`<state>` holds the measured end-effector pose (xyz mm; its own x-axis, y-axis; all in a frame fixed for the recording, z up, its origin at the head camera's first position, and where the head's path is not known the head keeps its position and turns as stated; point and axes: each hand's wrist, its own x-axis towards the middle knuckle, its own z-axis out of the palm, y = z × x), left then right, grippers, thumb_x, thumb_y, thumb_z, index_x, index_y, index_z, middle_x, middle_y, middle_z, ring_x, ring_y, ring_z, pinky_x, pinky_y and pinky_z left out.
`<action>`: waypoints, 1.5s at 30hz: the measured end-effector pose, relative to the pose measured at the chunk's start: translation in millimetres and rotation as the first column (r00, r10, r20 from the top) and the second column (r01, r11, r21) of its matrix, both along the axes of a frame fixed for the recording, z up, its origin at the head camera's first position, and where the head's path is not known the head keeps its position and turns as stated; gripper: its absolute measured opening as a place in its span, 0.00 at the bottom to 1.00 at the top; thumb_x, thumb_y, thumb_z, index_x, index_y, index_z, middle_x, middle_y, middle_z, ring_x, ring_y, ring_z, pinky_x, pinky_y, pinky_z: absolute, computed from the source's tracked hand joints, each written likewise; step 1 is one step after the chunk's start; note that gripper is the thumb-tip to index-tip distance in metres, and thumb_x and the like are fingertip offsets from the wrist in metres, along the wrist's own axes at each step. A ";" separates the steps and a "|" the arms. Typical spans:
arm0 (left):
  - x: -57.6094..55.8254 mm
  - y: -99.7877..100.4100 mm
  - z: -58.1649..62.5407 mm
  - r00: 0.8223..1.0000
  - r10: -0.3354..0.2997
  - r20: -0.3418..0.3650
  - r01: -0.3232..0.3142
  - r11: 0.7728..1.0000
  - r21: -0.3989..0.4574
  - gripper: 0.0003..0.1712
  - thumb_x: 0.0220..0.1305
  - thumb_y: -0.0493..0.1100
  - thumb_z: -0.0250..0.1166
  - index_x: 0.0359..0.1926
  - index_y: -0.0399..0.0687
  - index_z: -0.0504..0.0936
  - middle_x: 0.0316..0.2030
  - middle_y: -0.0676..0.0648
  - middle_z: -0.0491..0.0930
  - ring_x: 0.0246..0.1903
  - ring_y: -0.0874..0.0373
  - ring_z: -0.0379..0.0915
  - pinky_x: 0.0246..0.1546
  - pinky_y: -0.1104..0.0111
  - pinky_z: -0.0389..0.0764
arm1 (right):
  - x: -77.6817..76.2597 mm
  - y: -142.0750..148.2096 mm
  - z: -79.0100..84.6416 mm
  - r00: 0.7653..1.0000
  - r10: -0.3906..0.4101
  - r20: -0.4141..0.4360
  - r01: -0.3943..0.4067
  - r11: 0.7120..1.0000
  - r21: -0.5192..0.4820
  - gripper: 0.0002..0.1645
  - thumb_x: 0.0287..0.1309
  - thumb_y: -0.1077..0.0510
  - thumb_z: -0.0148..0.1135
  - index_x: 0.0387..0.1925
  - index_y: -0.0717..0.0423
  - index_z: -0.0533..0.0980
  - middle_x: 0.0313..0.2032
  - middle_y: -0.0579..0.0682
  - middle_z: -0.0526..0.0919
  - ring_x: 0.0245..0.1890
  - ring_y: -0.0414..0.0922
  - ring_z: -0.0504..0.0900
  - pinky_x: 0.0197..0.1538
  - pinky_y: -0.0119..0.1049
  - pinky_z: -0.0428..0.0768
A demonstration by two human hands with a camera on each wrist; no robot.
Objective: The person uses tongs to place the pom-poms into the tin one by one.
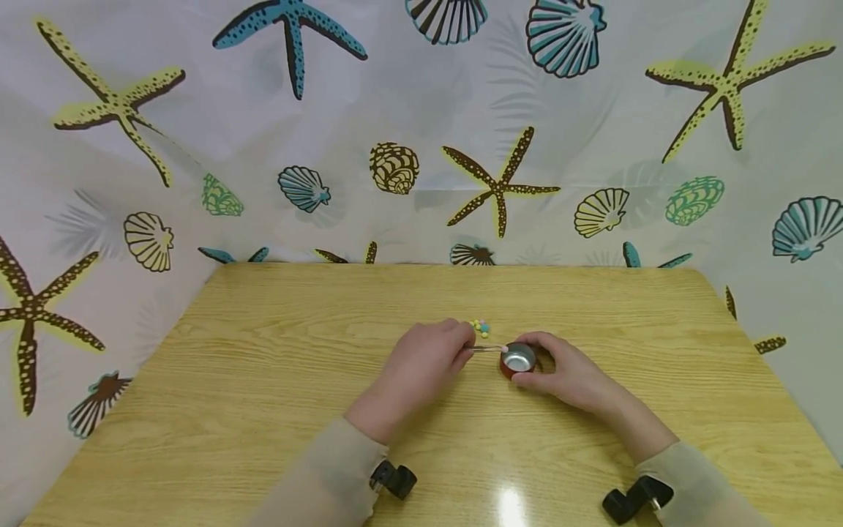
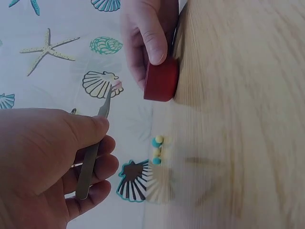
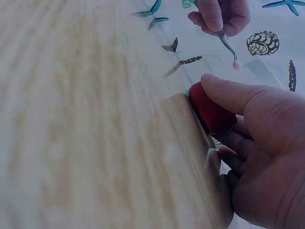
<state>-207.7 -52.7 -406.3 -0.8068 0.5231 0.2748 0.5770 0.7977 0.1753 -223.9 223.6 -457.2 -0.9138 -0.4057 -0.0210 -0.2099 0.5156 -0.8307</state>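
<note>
My left hand (image 1: 428, 364) pinches a pair of metal tweezers (image 2: 93, 157) between thumb and fingers. At the tweezers' tips sits a small pink ball (image 3: 237, 64), which in the head view overlaps the near-left rim of a small round tin (image 1: 517, 358). The tin is red outside and silvery inside, and stands upright on the table. My right hand (image 1: 568, 369) grips it from the right, thumb on the near side and fingers round the far side. Just beyond the left hand lies a little group of yellow, blue and pink balls (image 1: 484, 329).
The wooden table (image 1: 263, 380) ends at the back against a white cloth (image 1: 421, 227) printed with shells and starfish, which also hangs at both sides. A black wrist mount (image 1: 393, 479) sits on the left sleeve, another black mount (image 1: 637, 499) on the right.
</note>
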 end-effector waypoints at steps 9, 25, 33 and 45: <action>-1.8 11.3 -6.4 1.000 0.016 -0.017 -0.017 0.999 -0.041 0.06 0.81 0.46 0.69 0.42 0.53 0.82 0.35 0.54 0.81 0.28 0.57 0.72 0.37 0.58 0.79 | 0.2 -0.5 -0.7 1.000 0.005 -0.011 -0.005 1.000 0.000 0.38 0.69 0.46 0.79 0.72 0.55 0.76 0.66 0.54 0.82 0.69 0.56 0.76 0.74 0.61 0.68; -3.7 18.8 -10.8 1.000 0.010 -0.022 -0.012 0.995 -0.095 0.05 0.82 0.47 0.68 0.46 0.54 0.83 0.38 0.54 0.84 0.31 0.57 0.78 0.36 0.59 0.80 | 0.3 -0.5 -0.7 1.000 -0.003 -0.015 0.003 1.000 0.000 0.37 0.69 0.47 0.80 0.71 0.55 0.76 0.66 0.54 0.82 0.70 0.56 0.76 0.75 0.61 0.67; -4.4 18.0 -10.2 1.000 0.016 -0.020 -0.017 0.995 -0.094 0.05 0.82 0.47 0.69 0.46 0.53 0.83 0.38 0.53 0.84 0.32 0.56 0.80 0.37 0.57 0.81 | 0.5 -0.8 -0.4 1.000 0.004 -0.019 -0.004 1.000 0.003 0.37 0.69 0.46 0.80 0.71 0.55 0.76 0.65 0.54 0.82 0.70 0.56 0.76 0.75 0.61 0.67; -1.9 -4.0 -5.0 0.998 0.069 -0.005 -0.069 0.997 -0.036 0.06 0.79 0.46 0.71 0.44 0.52 0.83 0.34 0.54 0.81 0.28 0.56 0.74 0.39 0.57 0.81 | 0.6 -0.5 -0.1 1.000 0.003 -0.019 -0.003 1.000 0.012 0.37 0.69 0.46 0.80 0.71 0.55 0.76 0.65 0.54 0.82 0.70 0.57 0.76 0.73 0.61 0.69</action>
<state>-209.6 -56.7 -411.3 -0.8405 0.4755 0.2598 0.5206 0.8416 0.1438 -223.3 223.1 -457.3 -0.9129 -0.4082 -0.0088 -0.2268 0.5250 -0.8203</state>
